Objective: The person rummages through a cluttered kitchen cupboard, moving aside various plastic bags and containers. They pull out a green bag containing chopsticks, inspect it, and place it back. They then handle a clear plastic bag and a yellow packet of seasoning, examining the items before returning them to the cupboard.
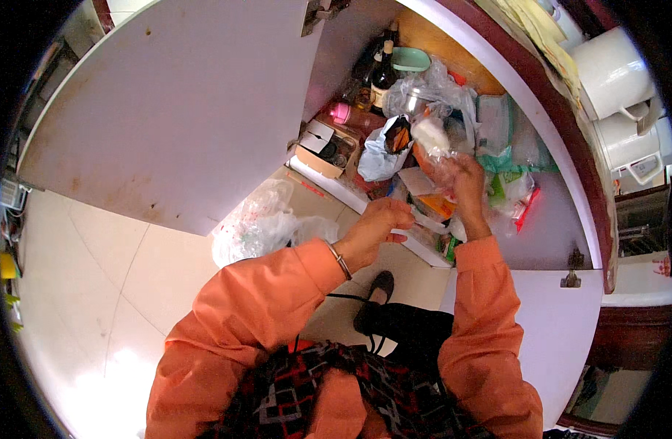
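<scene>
"What does the right hand (pixel 469 183) have?"

"Its grip looks closed on a clear plastic package (pixel 431 137) with something white inside, in the middle of the cluttered cabinet (pixel 544 238)."

"And the left hand (pixel 372 228)?"

"Nearer and to the left, fingers partly curled beside a pale plastic strip (pixel 429 221). I can't tell whether that grip has hold of it."

"What worries you?"

"The wrapping first. It looks thin and slick, so if only a loose fold is caught, the package could slide out or the film could tear."

"Anything around it?"

"The crinkled bag (pixel 456 95) on its far side could snag and drag other things along. Just left, the pale blue bag (pixel 383 157) gapes at the top, so a bump might spill its contents."

"The dark bottle (pixel 382 79)?"

"It's far left, among crowded things. A sideways tug through the pile might topple it. The open carton (pixel 327 152) sits by the front edge, and a shove could send it onto the floor (pixel 124 271)."

"And underfoot?"

"Loose plastic bags (pixel 255 227) lie left of the shoe (pixel 382 285); stepping on them could mean a slip."
</scene>
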`<state>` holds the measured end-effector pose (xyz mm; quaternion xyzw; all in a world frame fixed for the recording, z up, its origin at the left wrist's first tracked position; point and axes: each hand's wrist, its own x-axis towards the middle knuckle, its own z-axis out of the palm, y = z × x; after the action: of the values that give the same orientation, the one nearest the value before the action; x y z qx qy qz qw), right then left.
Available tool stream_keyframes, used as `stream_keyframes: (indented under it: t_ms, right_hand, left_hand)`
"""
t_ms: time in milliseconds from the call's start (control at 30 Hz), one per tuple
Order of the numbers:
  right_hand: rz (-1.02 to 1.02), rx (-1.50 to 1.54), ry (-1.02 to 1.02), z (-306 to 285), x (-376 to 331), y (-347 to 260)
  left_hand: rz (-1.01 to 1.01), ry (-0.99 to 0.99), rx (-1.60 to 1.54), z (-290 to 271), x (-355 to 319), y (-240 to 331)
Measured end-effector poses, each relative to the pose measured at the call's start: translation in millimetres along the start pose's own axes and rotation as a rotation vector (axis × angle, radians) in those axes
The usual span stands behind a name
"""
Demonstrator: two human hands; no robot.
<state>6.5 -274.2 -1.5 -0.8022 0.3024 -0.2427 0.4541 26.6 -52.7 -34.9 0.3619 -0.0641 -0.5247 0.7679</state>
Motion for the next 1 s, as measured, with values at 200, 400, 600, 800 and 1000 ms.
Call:
stream_keyframes:
  t_ms: [200, 400, 600, 800, 1000]
  right_hand:
    - [-0.496, -0.362, 0.163, -0.9, 98.5, 3.0]
    - [-0.236, -0.351, 0.097, 35.4, 159.9, -26.0]
    - [-0.650, -0.651, 0.326, 60.0, 258.0, 26.9]
    - [0.023, -0.454, -0.022, 89.8, 251.0, -10.2]
    - [-0.470, -0.970, -0.140, 90.7, 315.8, 98.5]
  left_hand:
    - [0.013, 0.009, -0.013, 2.3, 8.8, 3.0]
    - [-0.037, 0.068, 0.031, 0.2, 24.0, 10.9]
    - [-0.018, 0.097, 0.022, -0.2, 41.8, 11.7]
    - [-0.019, 0.112, 0.041, -12.1, 48.2, 14.2]
    - [-0.047, 0.050, 0.045, -4.6, 57.2, 9.1]
